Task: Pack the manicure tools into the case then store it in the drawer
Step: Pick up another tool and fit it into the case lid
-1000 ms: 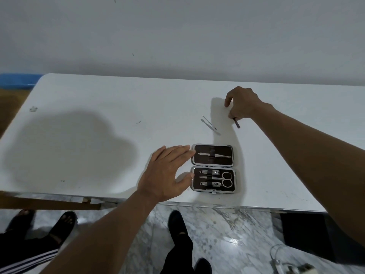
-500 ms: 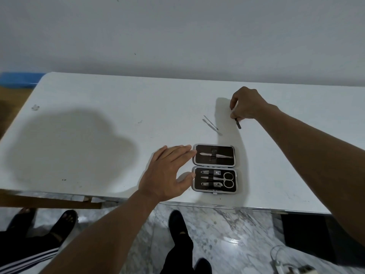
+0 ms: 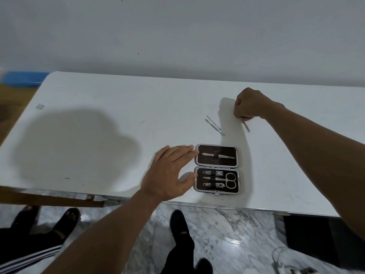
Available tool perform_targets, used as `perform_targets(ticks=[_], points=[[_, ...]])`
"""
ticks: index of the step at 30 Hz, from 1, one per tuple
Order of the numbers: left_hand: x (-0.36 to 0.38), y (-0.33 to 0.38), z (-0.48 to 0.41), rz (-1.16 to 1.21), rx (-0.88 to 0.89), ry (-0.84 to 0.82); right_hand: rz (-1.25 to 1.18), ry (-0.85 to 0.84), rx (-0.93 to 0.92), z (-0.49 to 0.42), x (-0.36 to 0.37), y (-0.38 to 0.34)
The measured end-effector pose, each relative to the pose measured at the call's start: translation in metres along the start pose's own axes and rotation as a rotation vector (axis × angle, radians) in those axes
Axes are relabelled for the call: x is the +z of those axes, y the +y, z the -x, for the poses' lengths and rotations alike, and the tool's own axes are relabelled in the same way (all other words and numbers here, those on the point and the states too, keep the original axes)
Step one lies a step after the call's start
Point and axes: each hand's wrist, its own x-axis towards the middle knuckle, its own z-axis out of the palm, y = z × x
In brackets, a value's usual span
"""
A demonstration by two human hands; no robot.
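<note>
A small manicure case point(image 3: 216, 169) lies open near the front edge of the white table point(image 3: 98, 107). Its far half holds one thin tool; its near half holds clippers, a file and scissors. My left hand point(image 3: 169, 172) lies flat with straight fingers, its fingertips touching the case's left side. Farther back, my right hand point(image 3: 249, 104) pinches the top of a thin metal tool point(image 3: 246, 126), whose free end points toward me. Two more thin metal tools point(image 3: 213, 124) lie loose on the table, left of my right hand.
A grey wall runs behind the table. A blue object point(image 3: 21, 79) sits off the table's far-left corner. Below the front edge are a marble floor, my feet, another person's sandalled feet point(image 3: 65, 220) at the left, and a white cable point(image 3: 280, 262) at the lower right.
My right hand has closed tighter on the thin tool and shifted slightly right. My left hand and the case have stayed put.
</note>
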Motion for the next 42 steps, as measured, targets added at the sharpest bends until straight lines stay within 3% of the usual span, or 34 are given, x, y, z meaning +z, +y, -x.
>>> perform_targets(ticks=[11,17,21,26,33,42], points=[[0.001,-0.001,-0.001,-0.014,0.001,-0.006,-0.611,-0.168,0.078,0.062,-0.012,0.023],[0.003,-0.001,0.001,-0.004,0.009,0.005,-0.805,-0.181,0.093,0.109,0.001,0.041],[0.003,-0.002,0.0,-0.01,0.006,0.0,-0.751,-0.204,0.075,0.128,0.017,0.054],[0.005,-0.004,0.0,-0.02,0.011,0.001,-0.653,-0.085,0.0,0.141,0.037,0.065],[0.006,-0.004,0.0,-0.024,0.006,-0.002,-0.154,0.136,-0.208,0.154,0.054,0.065],[0.004,-0.003,-0.001,-0.02,0.009,0.003,-0.011,0.216,-0.38,0.156,0.058,0.068]])
